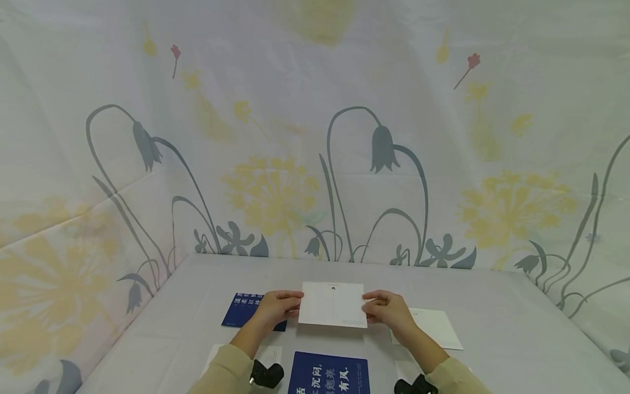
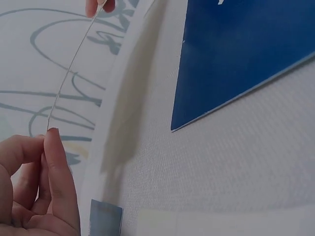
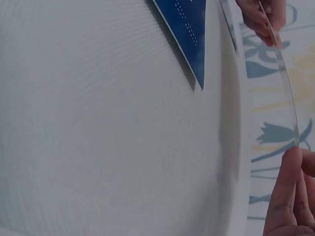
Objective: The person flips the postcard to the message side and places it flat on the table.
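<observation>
A white postcard [image 1: 332,306] with a small dark mark at its top and a row of little boxes at lower right is held up over the table. My left hand [image 1: 275,309] pinches its left edge between thumb and fingers. At the opposite edge, my right hand [image 1: 389,312] pinches it the same way. Seen edge-on in the left wrist view, the postcard [image 2: 69,73] is a thin line between the two hands. In the right wrist view the postcard [image 3: 290,93] bows slightly.
A blue card with white characters [image 1: 328,375] lies at the front middle. Another blue card [image 1: 241,311] is partly behind my left hand. White cards lie at right [image 1: 438,328] and under my left forearm [image 1: 273,354]. A flower-printed cloth [image 1: 295,137] hangs behind the table.
</observation>
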Motion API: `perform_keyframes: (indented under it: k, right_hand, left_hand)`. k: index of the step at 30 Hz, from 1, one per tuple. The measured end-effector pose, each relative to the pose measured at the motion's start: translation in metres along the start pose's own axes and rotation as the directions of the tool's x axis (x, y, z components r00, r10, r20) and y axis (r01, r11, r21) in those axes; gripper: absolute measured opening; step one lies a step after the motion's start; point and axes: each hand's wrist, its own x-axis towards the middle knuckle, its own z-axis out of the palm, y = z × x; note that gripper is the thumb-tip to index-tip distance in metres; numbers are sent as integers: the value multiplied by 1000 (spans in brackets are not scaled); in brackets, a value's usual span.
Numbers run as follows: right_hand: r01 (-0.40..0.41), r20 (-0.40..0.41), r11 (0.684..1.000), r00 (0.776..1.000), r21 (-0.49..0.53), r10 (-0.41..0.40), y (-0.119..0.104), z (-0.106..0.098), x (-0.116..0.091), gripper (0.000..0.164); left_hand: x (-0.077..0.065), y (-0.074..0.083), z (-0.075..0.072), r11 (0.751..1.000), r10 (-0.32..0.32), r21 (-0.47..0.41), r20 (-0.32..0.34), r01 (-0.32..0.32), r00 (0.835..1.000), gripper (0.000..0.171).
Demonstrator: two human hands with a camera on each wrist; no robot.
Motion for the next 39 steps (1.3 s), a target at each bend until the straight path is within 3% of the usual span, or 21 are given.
perform_keyframes:
  k: [5, 11, 22, 39]
  right_hand:
    - [-18, -6, 1000, 1000, 1, 18, 0, 2, -2, 40]
    - [-17, -21, 999, 1000, -42, 16, 1, 5, -3, 41]
    - [-24, -28, 993, 999, -113, 21, 6, 8, -1, 43]
    - [-52, 28, 970, 998, -237, 60, 13, 10, -1, 47]
  left_hand:
    - [-1, -1, 1, 996, 49, 75, -6, -49, 999, 31]
    - [-2, 0, 4, 983, 107, 155, -21, -103, 994, 39]
    - [-4, -2, 3, 964, 59, 259, 10, -59, 998, 41]
    - [1, -9, 8, 959, 36, 281, 14, -39, 999, 40]
